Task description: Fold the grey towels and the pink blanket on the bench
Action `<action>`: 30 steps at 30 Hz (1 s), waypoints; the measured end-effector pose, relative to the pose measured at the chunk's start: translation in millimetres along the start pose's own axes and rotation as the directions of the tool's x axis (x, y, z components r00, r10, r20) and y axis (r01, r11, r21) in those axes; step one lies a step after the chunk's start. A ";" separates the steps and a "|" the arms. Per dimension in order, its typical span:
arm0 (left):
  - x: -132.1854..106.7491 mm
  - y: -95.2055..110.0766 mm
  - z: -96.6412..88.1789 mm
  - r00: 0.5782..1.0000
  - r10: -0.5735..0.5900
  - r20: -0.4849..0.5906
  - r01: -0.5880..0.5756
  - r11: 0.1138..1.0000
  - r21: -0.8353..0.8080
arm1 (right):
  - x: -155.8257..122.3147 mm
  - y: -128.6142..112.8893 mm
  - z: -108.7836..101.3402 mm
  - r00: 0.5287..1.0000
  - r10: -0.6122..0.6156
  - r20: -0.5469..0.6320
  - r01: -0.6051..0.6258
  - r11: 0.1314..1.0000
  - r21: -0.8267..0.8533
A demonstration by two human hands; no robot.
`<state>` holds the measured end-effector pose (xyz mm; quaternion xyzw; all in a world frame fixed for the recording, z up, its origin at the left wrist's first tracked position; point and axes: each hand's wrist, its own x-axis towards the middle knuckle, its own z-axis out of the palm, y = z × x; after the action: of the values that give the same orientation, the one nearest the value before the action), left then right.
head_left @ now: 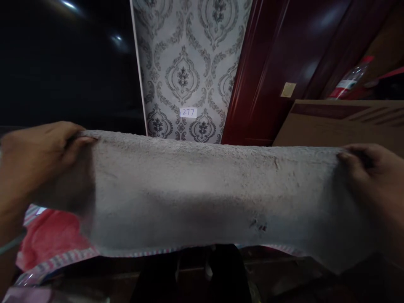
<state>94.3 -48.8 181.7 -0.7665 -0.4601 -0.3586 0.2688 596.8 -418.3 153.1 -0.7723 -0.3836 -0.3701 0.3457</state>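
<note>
A greyish-white towel [189, 185] with a fuzzy top edge and a few dark marks is stretched wide across the view. At its upper left corner, my left hand [47, 151] is closed, pinching the edge between thumb and fingers. My right hand [372, 172] grips the upper right corner in the same way. The cloth hangs down between both hands and hides most of what lies behind it. Below it on the left shows a pink-red fuzzy cloth [57, 235] with a striped border.
An open cardboard box [347, 130] stands at the right, with a plastic bottle [350, 80] with a red cap above it. Behind are a dark glossy panel [63, 63], patterned wallpaper [183, 50] with a paper label [188, 112] reading 277, and a dark red door [271, 63].
</note>
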 end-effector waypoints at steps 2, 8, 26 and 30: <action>8.3 0.9 6.9 0.996 0.065 0.060 -0.066 0.998 0.023 | 9.8 5.6 17.2 0.996 -0.062 0.067 0.063 0.998 0.001; 29.8 16.4 78.6 0.901 0.294 0.319 -0.318 0.948 0.023 | 31.8 23.4 117.2 0.936 -0.087 0.340 0.101 0.995 -0.024; -101.6 29.4 246.7 0.767 -0.074 0.637 0.164 0.983 -0.084 | -147.0 52.1 342.3 0.760 -0.138 0.635 0.156 0.987 0.028; -120.0 29.9 248.5 0.771 -0.224 0.596 0.275 0.962 0.006 | -160.0 80.6 363.6 0.770 -0.180 0.612 0.140 0.984 0.114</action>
<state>157.9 61.1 -65.1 -0.7823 -0.6031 -0.1528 0.0305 707.5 -212.4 -178.1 -0.8042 -0.5513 -0.1120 0.1916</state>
